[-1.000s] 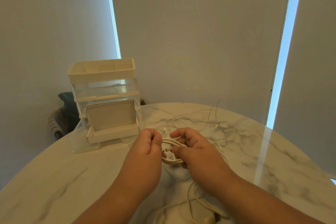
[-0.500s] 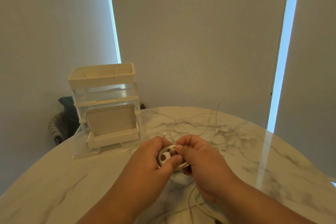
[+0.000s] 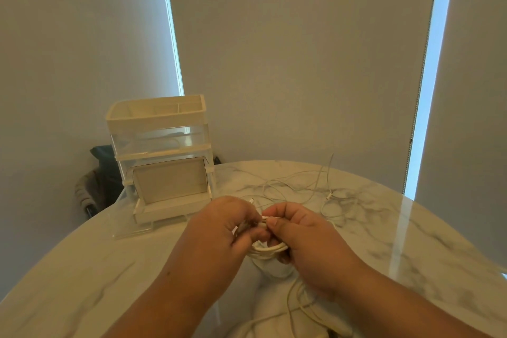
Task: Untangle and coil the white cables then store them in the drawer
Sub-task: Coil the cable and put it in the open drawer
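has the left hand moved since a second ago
Yes. The left hand shifted slightly right, away from the drawer unit, closing onto the coil.

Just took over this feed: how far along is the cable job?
Done: nothing visibly stored yet. In hand: left hand and right hand hold one coiled cable, working its end. Left: loose cables still tangled on the marble table; the open bottom drawer of the organizer awaits.

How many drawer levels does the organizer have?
2 under the open top tray: a clear upper drawer, shut, and a lower drawer, pulled out toward the hands. Contents unclear.
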`<state>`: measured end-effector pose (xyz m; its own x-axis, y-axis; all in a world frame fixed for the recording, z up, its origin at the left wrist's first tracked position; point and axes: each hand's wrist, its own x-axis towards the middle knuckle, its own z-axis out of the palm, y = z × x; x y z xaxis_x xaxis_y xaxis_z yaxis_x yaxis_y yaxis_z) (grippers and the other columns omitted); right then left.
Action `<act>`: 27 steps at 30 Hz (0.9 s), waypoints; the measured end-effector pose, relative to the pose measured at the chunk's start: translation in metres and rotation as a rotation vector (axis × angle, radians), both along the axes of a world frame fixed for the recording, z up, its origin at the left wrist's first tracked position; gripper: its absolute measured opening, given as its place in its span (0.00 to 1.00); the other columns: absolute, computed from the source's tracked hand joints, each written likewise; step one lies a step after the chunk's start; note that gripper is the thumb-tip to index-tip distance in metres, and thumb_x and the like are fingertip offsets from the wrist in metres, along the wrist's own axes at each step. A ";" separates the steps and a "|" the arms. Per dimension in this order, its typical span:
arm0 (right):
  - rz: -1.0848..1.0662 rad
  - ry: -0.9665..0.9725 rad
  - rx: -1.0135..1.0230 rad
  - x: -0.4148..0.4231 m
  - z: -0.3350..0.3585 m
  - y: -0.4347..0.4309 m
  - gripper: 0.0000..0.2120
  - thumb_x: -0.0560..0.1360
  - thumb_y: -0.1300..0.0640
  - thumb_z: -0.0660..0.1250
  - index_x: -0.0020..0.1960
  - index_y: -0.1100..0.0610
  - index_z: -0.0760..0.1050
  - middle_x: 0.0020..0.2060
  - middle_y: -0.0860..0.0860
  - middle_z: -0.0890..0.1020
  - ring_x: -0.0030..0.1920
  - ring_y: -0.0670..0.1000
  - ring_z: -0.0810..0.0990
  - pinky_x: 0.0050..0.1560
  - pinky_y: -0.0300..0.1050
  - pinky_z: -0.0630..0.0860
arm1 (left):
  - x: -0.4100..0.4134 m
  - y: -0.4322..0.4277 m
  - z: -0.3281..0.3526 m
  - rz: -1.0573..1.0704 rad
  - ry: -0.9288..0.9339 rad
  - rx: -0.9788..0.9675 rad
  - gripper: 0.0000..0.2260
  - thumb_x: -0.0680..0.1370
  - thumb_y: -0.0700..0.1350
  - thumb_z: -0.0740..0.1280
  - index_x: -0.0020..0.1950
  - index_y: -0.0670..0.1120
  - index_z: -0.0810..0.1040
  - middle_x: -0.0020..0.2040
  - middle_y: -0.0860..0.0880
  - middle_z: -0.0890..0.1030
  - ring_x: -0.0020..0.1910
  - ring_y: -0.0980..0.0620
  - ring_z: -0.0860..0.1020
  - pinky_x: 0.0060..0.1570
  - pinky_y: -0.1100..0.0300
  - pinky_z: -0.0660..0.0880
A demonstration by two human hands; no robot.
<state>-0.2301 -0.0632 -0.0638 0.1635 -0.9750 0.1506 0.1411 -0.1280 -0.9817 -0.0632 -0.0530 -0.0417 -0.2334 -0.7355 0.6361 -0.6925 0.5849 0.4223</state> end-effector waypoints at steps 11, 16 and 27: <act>-0.041 0.321 -0.127 -0.003 0.004 0.002 0.08 0.81 0.57 0.65 0.49 0.50 0.84 0.39 0.47 0.85 0.38 0.44 0.79 0.37 0.41 0.75 | -0.007 0.003 -0.009 0.078 0.102 0.085 0.06 0.78 0.48 0.69 0.41 0.55 0.78 0.37 0.60 0.79 0.44 0.63 0.76 0.40 0.67 0.72; -0.002 0.114 -0.036 -0.001 -0.002 -0.001 0.08 0.79 0.60 0.67 0.52 0.51 0.85 0.38 0.50 0.82 0.39 0.51 0.75 0.42 0.46 0.72 | -0.006 0.001 -0.008 0.118 0.238 0.214 0.06 0.77 0.49 0.70 0.40 0.55 0.76 0.37 0.57 0.81 0.39 0.62 0.76 0.36 0.63 0.74; 0.009 -0.076 0.097 -0.004 -0.004 -0.009 0.02 0.74 0.64 0.72 0.45 0.60 0.84 0.35 0.56 0.79 0.34 0.50 0.75 0.32 0.43 0.70 | -0.010 0.003 -0.008 0.110 0.339 0.099 0.06 0.79 0.48 0.66 0.43 0.55 0.74 0.38 0.60 0.79 0.40 0.60 0.76 0.38 0.65 0.73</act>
<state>-0.2345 -0.0723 -0.0679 0.1641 -0.9841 0.0681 0.2160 -0.0316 -0.9759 -0.0731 -0.0504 -0.0499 0.0628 -0.8061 0.5884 -0.5598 0.4597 0.6894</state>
